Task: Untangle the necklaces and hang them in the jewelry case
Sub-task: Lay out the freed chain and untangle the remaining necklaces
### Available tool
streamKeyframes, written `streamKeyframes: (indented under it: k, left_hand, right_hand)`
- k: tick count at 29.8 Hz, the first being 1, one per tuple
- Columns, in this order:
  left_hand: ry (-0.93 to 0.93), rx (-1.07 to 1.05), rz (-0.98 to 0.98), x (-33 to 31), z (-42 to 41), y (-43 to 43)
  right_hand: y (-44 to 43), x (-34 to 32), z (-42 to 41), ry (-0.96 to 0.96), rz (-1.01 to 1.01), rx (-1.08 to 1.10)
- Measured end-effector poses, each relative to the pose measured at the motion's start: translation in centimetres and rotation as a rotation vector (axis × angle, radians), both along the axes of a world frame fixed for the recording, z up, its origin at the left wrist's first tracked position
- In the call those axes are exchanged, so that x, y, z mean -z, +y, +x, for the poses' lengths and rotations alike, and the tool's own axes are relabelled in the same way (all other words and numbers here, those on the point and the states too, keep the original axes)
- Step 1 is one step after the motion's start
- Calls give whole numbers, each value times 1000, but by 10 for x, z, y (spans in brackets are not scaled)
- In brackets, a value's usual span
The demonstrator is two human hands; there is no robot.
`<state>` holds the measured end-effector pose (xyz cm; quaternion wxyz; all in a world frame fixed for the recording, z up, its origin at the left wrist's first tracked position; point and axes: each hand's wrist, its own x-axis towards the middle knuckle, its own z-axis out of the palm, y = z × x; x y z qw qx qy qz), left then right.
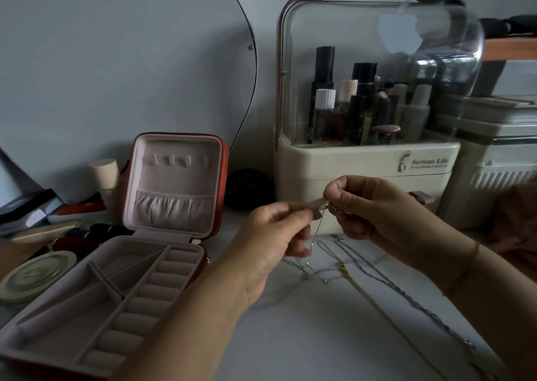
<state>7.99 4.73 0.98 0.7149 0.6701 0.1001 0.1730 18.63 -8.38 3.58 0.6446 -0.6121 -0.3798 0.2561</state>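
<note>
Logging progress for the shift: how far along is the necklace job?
Done: the jewelry case stands open, but its lid hooks are bare, so nothing is hung. In hand: left hand and right hand pinch one thin chain above the table. Left: a silver necklace and a gold necklace lie on the table, all to hang.

Where the left hand (273,235) and the right hand (374,206) pinch the thin chain (318,223), fingers hide it and it is blurred. The gold necklace (374,301) leaves the frame at lower right. The jewelry case (58,316) is cut off at lower left.
</note>
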Motion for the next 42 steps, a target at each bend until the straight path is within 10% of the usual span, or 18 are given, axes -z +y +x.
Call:
streamKeyframes:
  k: [42]
  left_hand:
    - [62, 39, 45, -5, -4, -2]
  right_hand:
    - [-2, 1, 1, -5, 25, -100]
